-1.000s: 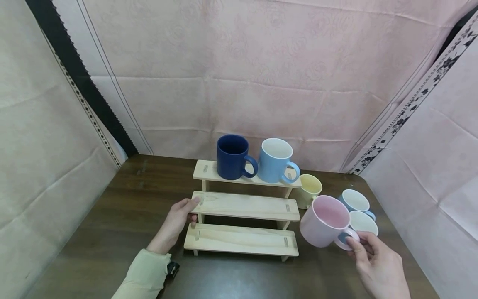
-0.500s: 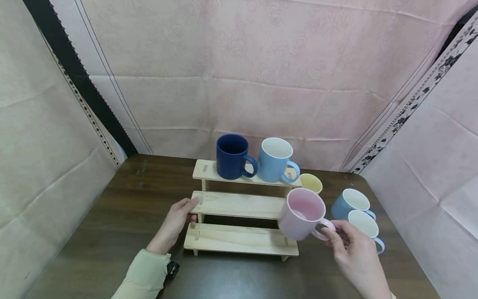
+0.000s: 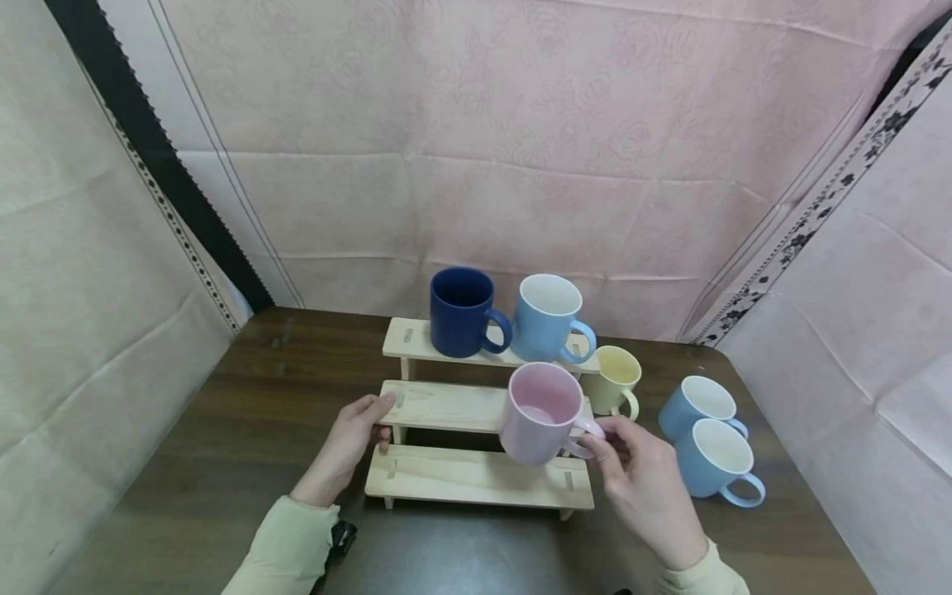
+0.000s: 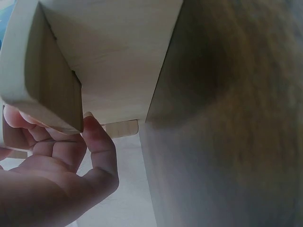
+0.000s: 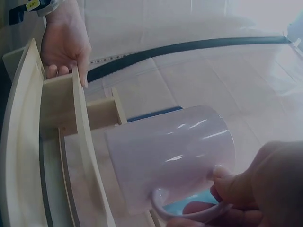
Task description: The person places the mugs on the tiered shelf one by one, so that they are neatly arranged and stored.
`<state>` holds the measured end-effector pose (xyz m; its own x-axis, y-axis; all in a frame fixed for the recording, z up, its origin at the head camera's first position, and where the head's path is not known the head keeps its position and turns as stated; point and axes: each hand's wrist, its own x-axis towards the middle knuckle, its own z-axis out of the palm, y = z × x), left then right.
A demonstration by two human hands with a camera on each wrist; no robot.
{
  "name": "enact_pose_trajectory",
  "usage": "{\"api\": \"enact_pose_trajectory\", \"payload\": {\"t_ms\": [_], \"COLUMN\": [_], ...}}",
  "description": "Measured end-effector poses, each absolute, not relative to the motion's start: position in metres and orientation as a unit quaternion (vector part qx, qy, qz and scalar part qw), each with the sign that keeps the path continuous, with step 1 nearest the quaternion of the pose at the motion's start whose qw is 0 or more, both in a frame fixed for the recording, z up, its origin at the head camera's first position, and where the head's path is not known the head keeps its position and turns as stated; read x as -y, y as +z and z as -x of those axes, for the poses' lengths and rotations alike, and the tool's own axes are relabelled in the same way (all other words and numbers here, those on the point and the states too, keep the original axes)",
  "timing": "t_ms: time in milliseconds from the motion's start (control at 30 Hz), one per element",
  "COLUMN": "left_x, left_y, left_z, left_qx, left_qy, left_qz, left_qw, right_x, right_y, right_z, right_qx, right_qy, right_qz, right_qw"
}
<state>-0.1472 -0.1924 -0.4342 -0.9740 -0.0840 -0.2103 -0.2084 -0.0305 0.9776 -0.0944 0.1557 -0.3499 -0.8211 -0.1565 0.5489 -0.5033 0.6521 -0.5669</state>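
My right hand (image 3: 643, 479) pinches the handle of a pink mug (image 3: 531, 426), with fingers around the handle in the right wrist view. The mug (image 5: 170, 156) is upright over the right half of the middle tier; whether it touches the board is unclear. My left hand (image 3: 355, 446) grips the left end of the middle board of a three-tier wooden shelf (image 3: 446, 405), thumb on top and fingers below. In the left wrist view, fingers (image 4: 66, 151) curl at the board's end. A dark blue mug (image 3: 454, 322) and a light blue mug (image 3: 539, 326) stand on the top tier.
A yellow mug (image 3: 616, 382) stands on the dark wooden table (image 3: 297, 364) just right of the shelf. Farther right, two light blue mugs (image 3: 687, 413) sit close together. Pale cloth (image 3: 483, 207) hangs behind and on both sides.
My right hand has carried the pink mug leftward from beside the right-hand mugs to over the middle tier. The left hand keeps its grip on the shelf.
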Motion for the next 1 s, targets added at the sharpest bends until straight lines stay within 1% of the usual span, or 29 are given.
{"api": "enact_pose_trajectory", "payload": {"t_ms": [433,1000], "left_x": [0.193,0.194], "left_y": [-0.435,-0.434], "left_z": [0.149,0.15], "left_qx": [-0.693,-0.693], "left_qy": [0.711,0.712], "left_qz": [0.105,0.102], "left_qw": [0.049,0.049], "right_x": [-0.122,-0.096], "right_y": [-0.356,-0.355], "right_z": [0.117,0.131], "right_qx": [0.865,0.876], "right_qy": [0.407,0.421], "right_qz": [-0.209,-0.181], "right_qw": [0.204,0.148]}}
